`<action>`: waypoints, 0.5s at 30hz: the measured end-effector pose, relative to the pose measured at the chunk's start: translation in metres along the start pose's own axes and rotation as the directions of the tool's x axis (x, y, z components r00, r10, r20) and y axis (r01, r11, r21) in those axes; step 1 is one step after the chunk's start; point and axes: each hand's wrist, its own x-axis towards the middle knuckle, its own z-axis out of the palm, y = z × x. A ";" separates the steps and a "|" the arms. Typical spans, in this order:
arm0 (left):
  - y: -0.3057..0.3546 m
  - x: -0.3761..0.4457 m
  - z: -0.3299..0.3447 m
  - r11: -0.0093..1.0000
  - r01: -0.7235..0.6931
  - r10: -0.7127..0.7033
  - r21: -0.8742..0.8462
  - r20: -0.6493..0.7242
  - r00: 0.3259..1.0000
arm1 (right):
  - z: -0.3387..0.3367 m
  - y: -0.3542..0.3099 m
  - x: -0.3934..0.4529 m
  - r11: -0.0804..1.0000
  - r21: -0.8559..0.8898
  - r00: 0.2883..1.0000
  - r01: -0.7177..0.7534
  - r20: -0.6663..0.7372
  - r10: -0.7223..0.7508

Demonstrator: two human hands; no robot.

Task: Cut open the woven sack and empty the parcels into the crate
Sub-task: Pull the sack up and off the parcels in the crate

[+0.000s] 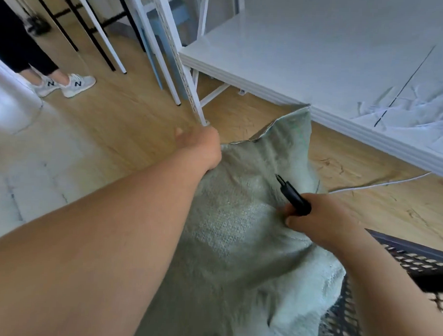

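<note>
Crate (pixel 398 259) first, nearest us at lower right: dark mesh wall, its rim showing behind the right wrist, and the woven sack (pixel 238 238) slumps against or over it. Sack fills the lower middle of the frame, pale green, long axis running from the bottom edge up toward its stitched top edge at centre right. We see no cut in it yet, and no parcels are visible.

Right hand (pixel 321 221) is fisted around a black cutter (pixel 293 195), tip pointing up-left and lying over the fabric; whether the tip touches the weave we cannot tell. Left hand (pixel 201 149) sits further up, fingers clenched on a bunch of sack near its upper left corner, pulling it taut.

Key relation: the tight stretch of fabric lies between the two hands, just ahead of the tip, so we judge the right hand is the nearer one for the cut, which likely runs up toward the top edge.

Beyond: wood-look floor (pixel 132 114), white cable, white low platform (pixel 307 57) at upper right, white rack legs, another person's sneakers (pixel 67 84) at upper left.
</note>
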 end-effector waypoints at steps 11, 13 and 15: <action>0.013 -0.150 -0.054 0.816 -0.198 0.107 -0.544 -0.195 0.975 | -0.009 -0.008 -0.109 0.906 0.154 0.912 -0.395 -0.053 0.407; 0.018 -0.186 -0.054 0.782 -0.225 0.136 -0.582 -0.193 0.972 | -0.027 -0.018 -0.129 0.871 0.256 0.868 -0.418 -0.170 0.467; 0.024 -0.225 -0.052 0.763 -0.245 0.174 -0.598 -0.174 0.969 | -0.048 -0.034 -0.146 0.897 0.345 0.842 -0.277 -0.363 0.400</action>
